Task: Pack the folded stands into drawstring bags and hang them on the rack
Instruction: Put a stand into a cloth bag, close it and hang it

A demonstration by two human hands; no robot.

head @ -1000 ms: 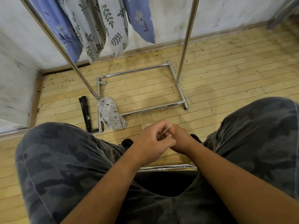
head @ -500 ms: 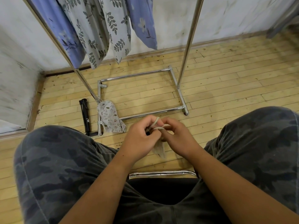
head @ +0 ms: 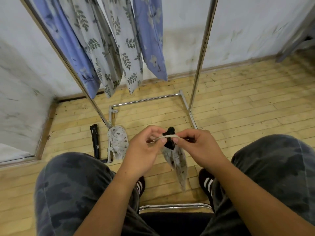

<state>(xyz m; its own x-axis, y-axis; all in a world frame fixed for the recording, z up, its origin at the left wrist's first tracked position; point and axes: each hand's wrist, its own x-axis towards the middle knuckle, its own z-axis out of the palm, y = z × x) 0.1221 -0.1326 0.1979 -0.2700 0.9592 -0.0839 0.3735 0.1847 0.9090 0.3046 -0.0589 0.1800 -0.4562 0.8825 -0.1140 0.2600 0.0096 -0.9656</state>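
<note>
While my left hand [head: 144, 150] and right hand [head: 197, 147] each pinch the pale drawstring cord [head: 167, 136] taut, I judge the step as cinching the grey printed fabric bag [head: 175, 160], hanging at 6 o'clock below the grip. The black folded stand [head: 169, 132] pokes out at 12 o'clock of the cord; next move: seat it deeper, then draw tight.

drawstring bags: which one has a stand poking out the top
The patterned bag held by the left hand and right hand; a black stand juts from its mouth. Others hang or lie on the floor.
</note>
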